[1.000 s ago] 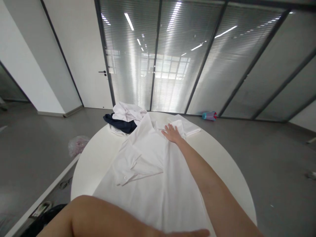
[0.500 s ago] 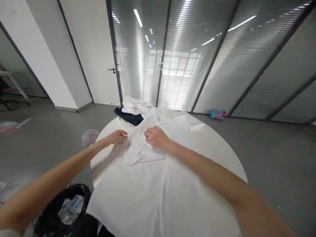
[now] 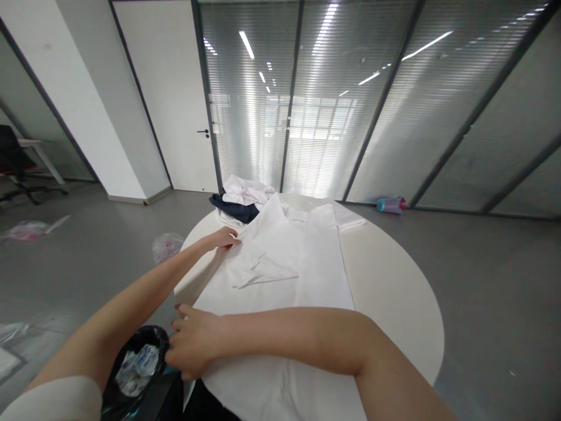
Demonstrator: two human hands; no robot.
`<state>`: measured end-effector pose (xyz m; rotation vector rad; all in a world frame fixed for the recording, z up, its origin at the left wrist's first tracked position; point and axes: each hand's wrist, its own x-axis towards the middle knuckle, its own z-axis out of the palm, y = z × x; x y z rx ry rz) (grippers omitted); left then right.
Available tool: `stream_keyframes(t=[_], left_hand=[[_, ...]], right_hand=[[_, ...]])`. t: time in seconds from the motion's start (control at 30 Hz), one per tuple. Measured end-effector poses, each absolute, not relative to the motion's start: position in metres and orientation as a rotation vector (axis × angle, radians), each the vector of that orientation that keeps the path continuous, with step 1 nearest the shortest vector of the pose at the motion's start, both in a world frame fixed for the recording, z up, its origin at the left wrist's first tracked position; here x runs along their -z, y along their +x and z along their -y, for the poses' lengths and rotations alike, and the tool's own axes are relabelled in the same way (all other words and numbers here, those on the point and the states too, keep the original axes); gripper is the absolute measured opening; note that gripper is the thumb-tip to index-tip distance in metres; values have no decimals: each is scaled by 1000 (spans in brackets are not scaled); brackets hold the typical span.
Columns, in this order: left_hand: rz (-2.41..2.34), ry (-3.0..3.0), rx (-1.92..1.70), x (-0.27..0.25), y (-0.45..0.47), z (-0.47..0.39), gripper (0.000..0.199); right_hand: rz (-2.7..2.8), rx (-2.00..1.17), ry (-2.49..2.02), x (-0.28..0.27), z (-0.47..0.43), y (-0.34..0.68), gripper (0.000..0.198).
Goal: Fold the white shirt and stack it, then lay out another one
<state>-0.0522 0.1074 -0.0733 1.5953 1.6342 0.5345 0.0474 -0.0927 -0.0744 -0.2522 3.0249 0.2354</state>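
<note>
A white shirt (image 3: 322,275) lies spread over the round table, one sleeve folded inward across its front. My left hand (image 3: 224,237) is at the shirt's upper left edge, thumb and fingers closed on the fabric there. My right hand (image 3: 195,342) is over the shirt's lower left edge, its fingers apart and pointing left. Whether its underside touches the cloth is hidden. The other short sleeve (image 3: 349,216) lies out flat at the far right.
Beyond the shirt on the white table (image 3: 397,280) sit crumpled white clothes (image 3: 245,188) and a dark navy cloth (image 3: 234,209). A black-lined trash bin (image 3: 151,334) stands close at left. Clear plastic (image 3: 167,248) and a blue-red bundle (image 3: 391,204) lie on the floor.
My right hand has moved from the folded part at the shirt's middle down and left to its lower edge. My left hand stays near the upper left edge.
</note>
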Motion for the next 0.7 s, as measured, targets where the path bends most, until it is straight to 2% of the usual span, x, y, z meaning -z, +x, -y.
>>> stream_keyframes(t=[0.13,0.3,0.47,0.7], left_hand=[[-1688,1634,-535,72,-48,-112,36],[-1750,1768,-524,57,-24,-141,33],[-1812,1988,-457,35,15,-173,25],[-1802,2160,-335,7,61,-197,35]], right_hand=[[-3239,-387,-421,49,95,60,11],[-3459,-487,-511,11,106,105,29],[-3704,-518,-170,-12,114,163,28],[-3663,-601,434,1,141,215,13]])
